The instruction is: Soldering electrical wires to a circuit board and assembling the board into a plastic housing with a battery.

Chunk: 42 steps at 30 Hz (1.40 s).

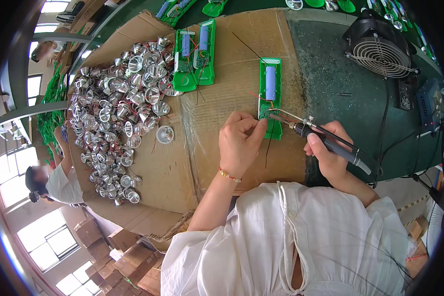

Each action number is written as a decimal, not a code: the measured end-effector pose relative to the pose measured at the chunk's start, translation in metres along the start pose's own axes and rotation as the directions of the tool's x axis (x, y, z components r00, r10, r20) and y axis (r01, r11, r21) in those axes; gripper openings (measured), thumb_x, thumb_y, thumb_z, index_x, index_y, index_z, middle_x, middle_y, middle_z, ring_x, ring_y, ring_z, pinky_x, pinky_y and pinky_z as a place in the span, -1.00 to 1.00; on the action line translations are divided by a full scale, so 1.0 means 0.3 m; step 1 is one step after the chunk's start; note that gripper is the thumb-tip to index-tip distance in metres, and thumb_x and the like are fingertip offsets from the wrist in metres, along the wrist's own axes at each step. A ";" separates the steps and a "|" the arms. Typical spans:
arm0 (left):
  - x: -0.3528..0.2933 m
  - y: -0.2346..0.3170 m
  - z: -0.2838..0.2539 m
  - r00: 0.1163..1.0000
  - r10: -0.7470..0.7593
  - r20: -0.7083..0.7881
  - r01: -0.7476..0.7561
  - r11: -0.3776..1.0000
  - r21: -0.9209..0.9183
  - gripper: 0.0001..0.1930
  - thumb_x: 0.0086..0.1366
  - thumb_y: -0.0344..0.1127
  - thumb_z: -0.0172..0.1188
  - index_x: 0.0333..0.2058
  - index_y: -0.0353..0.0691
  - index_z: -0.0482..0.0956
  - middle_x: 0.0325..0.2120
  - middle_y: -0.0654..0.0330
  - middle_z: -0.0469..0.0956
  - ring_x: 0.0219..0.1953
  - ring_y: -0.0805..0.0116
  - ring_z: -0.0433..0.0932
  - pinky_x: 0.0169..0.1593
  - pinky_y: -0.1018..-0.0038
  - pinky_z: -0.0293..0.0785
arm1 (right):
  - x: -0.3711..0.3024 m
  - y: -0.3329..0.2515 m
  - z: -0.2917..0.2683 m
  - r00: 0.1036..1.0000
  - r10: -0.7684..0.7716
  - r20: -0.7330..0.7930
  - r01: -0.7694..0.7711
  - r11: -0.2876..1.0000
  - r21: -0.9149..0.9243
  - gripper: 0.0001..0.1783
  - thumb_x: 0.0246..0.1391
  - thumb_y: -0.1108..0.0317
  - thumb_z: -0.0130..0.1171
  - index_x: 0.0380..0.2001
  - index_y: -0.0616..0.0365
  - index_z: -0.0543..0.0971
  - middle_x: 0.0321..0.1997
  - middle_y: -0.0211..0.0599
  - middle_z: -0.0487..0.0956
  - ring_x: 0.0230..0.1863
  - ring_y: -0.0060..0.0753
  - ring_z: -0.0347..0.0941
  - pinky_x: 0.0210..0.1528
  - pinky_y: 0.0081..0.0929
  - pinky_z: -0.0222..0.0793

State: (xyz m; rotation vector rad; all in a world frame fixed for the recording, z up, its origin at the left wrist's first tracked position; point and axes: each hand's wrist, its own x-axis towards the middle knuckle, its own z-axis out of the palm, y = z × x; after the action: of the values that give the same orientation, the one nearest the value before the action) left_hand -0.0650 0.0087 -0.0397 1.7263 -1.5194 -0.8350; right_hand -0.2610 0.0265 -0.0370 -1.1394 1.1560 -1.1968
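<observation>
In front of me lies a green plastic housing (pixel 275 131) with a purple cylindrical battery cell (pixel 270 84) and a small green circuit board (pixel 264 109) inside. My right hand (pixel 333 152) grips a soldering iron (pixel 330 142) with a thin metal feed tube along it. The iron's tip points at the board and seems to touch it. Beside the board, my left hand (pixel 242 137) is closed in a pinch. Whatever its fingertips hold is hidden. Thin red and black wires stick out of the housing.
Left of my hands, silver reflector cups (pixel 118 108) with wires are heaped on cardboard (pixel 222 103). Two more green housings (pixel 208 74) lie farther back. A black fan (pixel 382 52) and a blue box (pixel 430 106) stand at right. Another person (pixel 59 182) works at far left.
</observation>
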 end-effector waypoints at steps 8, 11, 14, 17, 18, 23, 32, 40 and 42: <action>0.003 -0.003 0.004 1.000 0.013 -0.003 -0.013 1.000 -0.003 -0.83 0.06 -0.32 0.23 -0.57 -0.32 0.59 -0.55 0.19 0.45 -0.67 0.41 0.37 -0.57 0.51 0.26 | -0.015 0.009 -0.002 0.997 0.057 -0.051 -0.053 0.996 0.067 -0.84 0.00 0.47 0.15 -0.45 0.30 0.37 -0.59 -0.26 0.50 -0.62 -0.60 0.44 -0.59 -0.66 0.39; 0.004 0.009 0.006 1.000 -0.016 0.006 0.016 1.000 -0.017 -0.83 0.06 -0.32 0.24 -0.57 -0.31 0.59 -0.55 0.19 0.45 -0.67 0.42 0.37 -0.57 0.52 0.26 | -0.030 0.005 -0.035 0.992 -0.061 -0.107 0.065 0.997 0.037 -0.83 0.02 0.46 0.13 -0.41 0.30 0.36 -0.55 -0.21 0.50 -0.60 -0.56 0.44 -0.55 -0.63 0.41; 0.003 0.005 0.003 1.000 -0.018 -0.002 0.018 1.000 -0.014 -0.83 0.06 -0.33 0.23 -0.58 -0.31 0.59 -0.55 0.19 0.45 -0.68 0.41 0.37 -0.58 0.51 0.26 | -0.034 0.005 -0.055 0.992 -0.089 -0.092 0.092 0.995 0.029 -0.82 0.03 0.46 0.11 -0.39 0.30 0.34 -0.58 -0.21 0.50 -0.60 -0.55 0.43 -0.53 -0.61 0.41; 0.007 0.013 0.004 1.000 -0.013 0.006 0.013 1.000 0.007 -0.84 0.07 -0.33 0.23 -0.56 -0.32 0.59 -0.57 0.18 0.45 -0.67 0.43 0.38 -0.57 0.52 0.28 | -0.036 0.015 -0.067 0.991 -0.084 -0.104 0.088 0.995 0.034 -0.82 0.03 0.45 0.11 -0.40 0.29 0.33 -0.60 -0.21 0.49 -0.60 -0.56 0.42 -0.54 -0.61 0.39; 0.006 0.012 -0.002 1.000 -0.010 -0.001 0.010 1.000 0.012 -0.84 0.07 -0.33 0.23 -0.56 -0.32 0.59 -0.57 0.18 0.45 -0.67 0.43 0.38 -0.57 0.52 0.28 | -0.032 0.024 -0.068 0.992 -0.071 -0.101 0.075 0.996 0.042 -0.82 0.03 0.45 0.11 -0.40 0.29 0.33 -0.61 -0.22 0.49 -0.61 -0.56 0.42 -0.54 -0.61 0.39; 0.005 -0.004 -0.030 0.971 -0.238 -0.006 0.224 0.924 -0.311 -0.87 0.09 -0.35 0.20 -0.52 -0.28 0.60 -0.71 0.13 0.52 -0.68 0.42 0.52 -0.57 0.60 0.38 | -0.019 0.050 -0.129 0.980 -0.079 -0.180 0.082 0.997 0.012 -0.84 0.04 0.45 0.09 -0.40 0.29 0.34 -0.63 -0.23 0.49 -0.64 -0.57 0.40 -0.57 -0.65 0.36; 0.489 0.104 0.083 0.984 0.178 0.015 -0.177 0.957 0.228 -0.83 0.01 -0.29 0.10 -0.64 -0.21 0.58 -0.69 -0.01 0.48 -0.61 0.02 0.51 -0.50 0.30 0.43 | 0.023 0.077 -0.161 0.968 0.063 -0.245 -0.058 0.998 0.029 -0.84 0.02 0.43 0.13 -0.41 0.26 0.37 -0.62 -0.27 0.49 -0.64 -0.57 0.41 -0.58 -0.66 0.36; 0.572 0.220 -0.245 0.916 0.325 -0.237 -0.082 0.728 0.680 -0.68 -0.04 -0.02 0.29 -0.51 -0.17 0.59 -0.52 0.19 0.56 -0.48 0.21 0.54 -0.41 0.37 0.44 | 0.021 0.069 -0.180 0.963 0.144 -0.226 -0.118 0.985 0.128 -0.86 0.00 0.50 0.13 -0.42 0.27 0.36 -0.59 -0.24 0.50 -0.59 -0.57 0.43 -0.53 -0.64 0.39; 0.462 0.170 -0.340 0.980 0.044 -0.196 0.162 0.404 0.900 -0.66 -0.05 0.05 0.28 -0.55 -0.12 0.60 -0.57 0.14 0.56 -0.48 0.12 0.56 -0.41 0.28 0.47 | 0.024 0.083 -0.174 0.969 0.148 -0.195 -0.124 0.983 0.133 -0.86 0.00 0.50 0.13 -0.44 0.27 0.36 -0.61 -0.24 0.50 -0.60 -0.58 0.43 -0.55 -0.64 0.38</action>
State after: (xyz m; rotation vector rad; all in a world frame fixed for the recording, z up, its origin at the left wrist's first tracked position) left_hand 0.0063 -0.1254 0.0559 2.5340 -1.9439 0.3263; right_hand -0.3112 0.0191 -0.0660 -0.8471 1.2778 -1.2800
